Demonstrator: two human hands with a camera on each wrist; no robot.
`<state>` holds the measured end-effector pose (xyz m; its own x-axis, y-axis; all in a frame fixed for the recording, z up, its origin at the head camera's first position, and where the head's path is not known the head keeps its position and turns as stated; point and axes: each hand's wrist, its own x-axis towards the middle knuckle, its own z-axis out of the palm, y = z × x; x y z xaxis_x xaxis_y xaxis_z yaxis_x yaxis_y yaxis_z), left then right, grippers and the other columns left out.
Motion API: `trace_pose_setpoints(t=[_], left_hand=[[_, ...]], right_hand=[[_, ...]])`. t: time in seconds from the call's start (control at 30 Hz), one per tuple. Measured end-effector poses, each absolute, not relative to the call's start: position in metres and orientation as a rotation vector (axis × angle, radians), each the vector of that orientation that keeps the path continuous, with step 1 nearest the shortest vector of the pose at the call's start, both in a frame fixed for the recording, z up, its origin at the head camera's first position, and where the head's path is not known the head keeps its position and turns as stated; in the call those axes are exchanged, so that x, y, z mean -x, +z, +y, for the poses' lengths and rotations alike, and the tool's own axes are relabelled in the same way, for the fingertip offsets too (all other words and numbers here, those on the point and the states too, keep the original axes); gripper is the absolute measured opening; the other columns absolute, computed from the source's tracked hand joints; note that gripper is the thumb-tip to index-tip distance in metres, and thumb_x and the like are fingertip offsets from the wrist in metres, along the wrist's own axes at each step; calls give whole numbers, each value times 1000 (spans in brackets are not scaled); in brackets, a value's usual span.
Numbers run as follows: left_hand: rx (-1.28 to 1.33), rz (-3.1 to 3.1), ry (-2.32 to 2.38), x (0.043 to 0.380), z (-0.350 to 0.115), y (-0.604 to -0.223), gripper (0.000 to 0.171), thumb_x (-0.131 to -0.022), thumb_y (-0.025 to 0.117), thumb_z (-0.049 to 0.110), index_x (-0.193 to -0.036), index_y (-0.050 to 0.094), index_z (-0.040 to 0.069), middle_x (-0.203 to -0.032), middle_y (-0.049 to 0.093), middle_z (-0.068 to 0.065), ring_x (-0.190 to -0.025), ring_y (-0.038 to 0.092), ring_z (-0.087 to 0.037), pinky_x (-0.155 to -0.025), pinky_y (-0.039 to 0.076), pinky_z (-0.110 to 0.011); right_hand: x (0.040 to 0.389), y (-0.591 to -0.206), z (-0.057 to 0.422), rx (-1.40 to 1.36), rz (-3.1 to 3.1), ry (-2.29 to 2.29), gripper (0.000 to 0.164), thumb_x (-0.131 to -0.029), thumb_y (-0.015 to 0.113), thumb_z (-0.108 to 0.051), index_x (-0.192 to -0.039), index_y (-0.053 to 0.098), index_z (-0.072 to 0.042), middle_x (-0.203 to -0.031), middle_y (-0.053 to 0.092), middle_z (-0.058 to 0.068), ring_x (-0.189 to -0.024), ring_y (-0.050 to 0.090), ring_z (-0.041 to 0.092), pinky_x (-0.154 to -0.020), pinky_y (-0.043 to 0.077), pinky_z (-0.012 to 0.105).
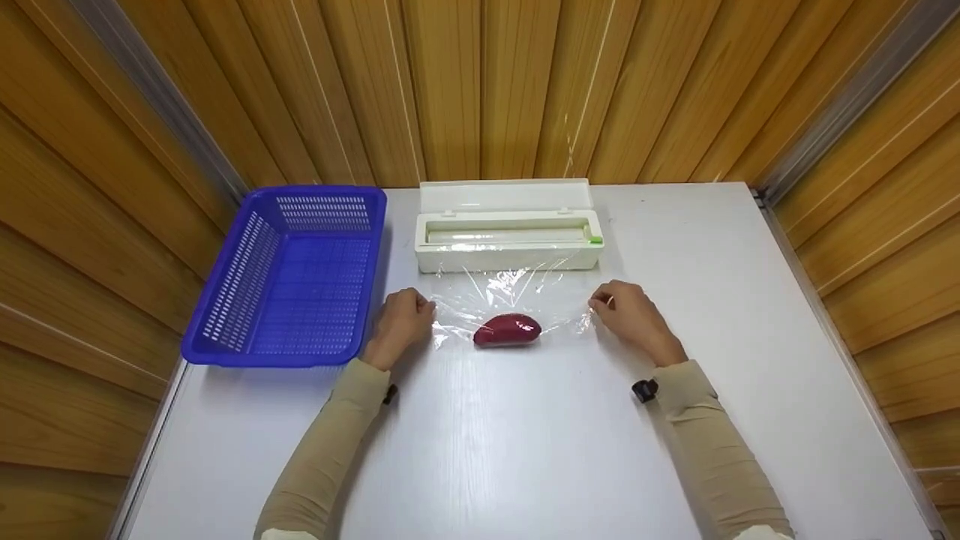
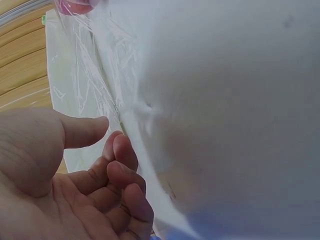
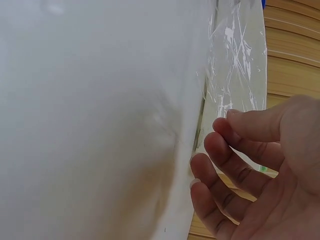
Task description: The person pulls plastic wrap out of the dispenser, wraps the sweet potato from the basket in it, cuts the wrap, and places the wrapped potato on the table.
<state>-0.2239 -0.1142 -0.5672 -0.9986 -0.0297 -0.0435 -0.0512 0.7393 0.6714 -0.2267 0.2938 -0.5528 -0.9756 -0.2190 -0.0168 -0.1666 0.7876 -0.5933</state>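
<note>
In the head view a clear sheet of cling film [image 1: 506, 289] stretches from a white dispenser box [image 1: 510, 259] toward the person. Its left corner is pinched by the left hand [image 1: 401, 322], its right corner by the right hand [image 1: 630, 315]. A glossy dark red, oval fruit or vegetable [image 1: 507, 331] lies at the film's near edge, between the hands. The left wrist view has the left hand [image 2: 95, 175] with thumb and forefinger close together at the film's edge. Thumb and forefinger of the right hand [image 3: 250, 165] meet at the film in the right wrist view.
The dispenser's lid [image 1: 504, 196] stands raised at the back, and a green piece [image 1: 595, 240] sits at its right end. Left of the left hand is a blue plastic basket [image 1: 307, 300]. Wood-patterned walls [image 1: 517, 90] surround the white table [image 1: 517, 450].
</note>
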Motion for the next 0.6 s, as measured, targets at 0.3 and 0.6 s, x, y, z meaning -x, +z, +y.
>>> trace_pose_setpoints(t=[0.3, 0.6], left_hand=[[73, 2930, 1121, 224, -112, -564, 17, -100, 69, 16, -88, 71, 3, -90, 72, -13, -85, 69, -29, -78, 59, -47], [62, 2980, 1134, 221, -109, -557, 16, -101, 68, 16, -91, 71, 4, -89, 71, -11, -84, 69, -28, -76, 58, -46]], right_hand=[[227, -547, 299, 311, 2904, -944, 19, -104, 66, -15, -108, 77, 0, -103, 73, 15, -90, 64, 28, -76, 49, 38], [228, -545, 301, 300, 2920, -947, 21, -105, 64, -15, -110, 76, 1, -104, 73, 16, -90, 63, 29, -75, 49, 38]])
